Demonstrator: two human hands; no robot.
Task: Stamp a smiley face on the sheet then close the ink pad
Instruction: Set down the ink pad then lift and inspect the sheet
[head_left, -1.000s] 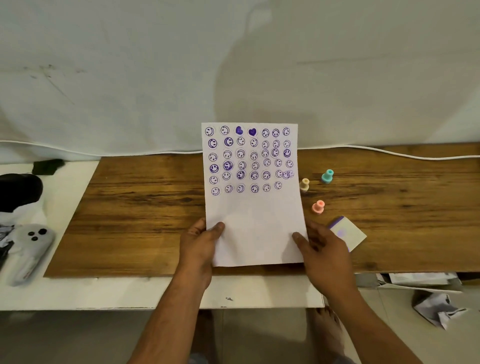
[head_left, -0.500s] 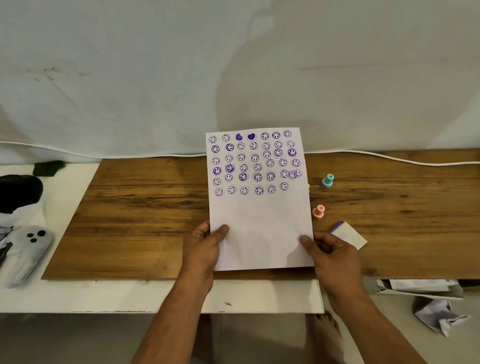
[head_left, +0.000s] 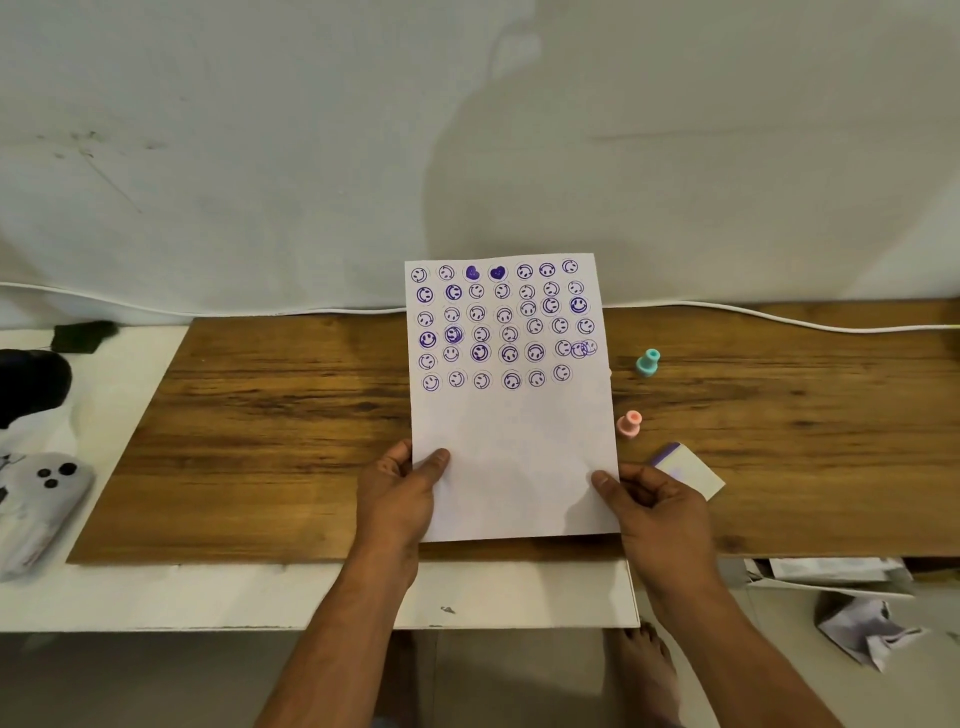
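A white sheet (head_left: 511, 447) covered in its upper half with rows of purple smiley stamps is held up, tilted, over the wooden board. My left hand (head_left: 402, 496) grips its lower left edge, thumb on the front. My right hand (head_left: 652, 506) pinches its lower right edge. To the right of the sheet stand a teal stamp (head_left: 647, 362) and a pink stamp (head_left: 629, 424). The small white ink pad (head_left: 691, 470) with a purple edge lies just behind my right hand. A third stamp seen earlier is hidden behind the sheet.
The wooden board (head_left: 270, 436) lies on a white table (head_left: 156, 592). A grey controller (head_left: 44, 493) and black objects (head_left: 31, 382) sit at the left. A white cable (head_left: 779, 318) runs along the wall. Crumpled paper (head_left: 867, 626) lies on the floor at right.
Both hands raised the sheet off the board and shifted it slightly right; it now covers the beige stamp. My right hand moved from flat on the paper to pinching its edge.
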